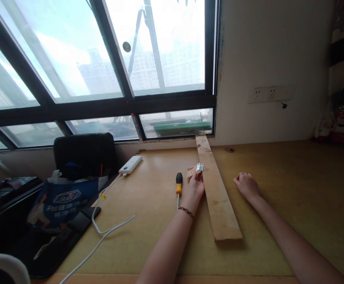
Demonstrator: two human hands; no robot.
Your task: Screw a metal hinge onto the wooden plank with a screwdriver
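My left hand [196,187] pinches a small silver metal hinge [200,167] with several screw holes, holding it up against the left side of a long wooden board [219,197]. Just behind that hand lies a small wooden piece [190,172], partly hidden by the fingers. A screwdriver [179,183] with a black and orange handle rests on the table left of my left hand, its shaft pointing towards me. To the right of the board, my right hand [247,187] is closed above the table; whatever its curled fingers hold, if anything, is hidden.
The board runs across the yellowish table [154,236] to the window wall. On the left, a white power bank [130,165] trails a white cable [112,228]. Beyond the table's left edge are a black chair [85,152] and a blue bag [61,203]. Wall sockets [271,94] sit at the right.
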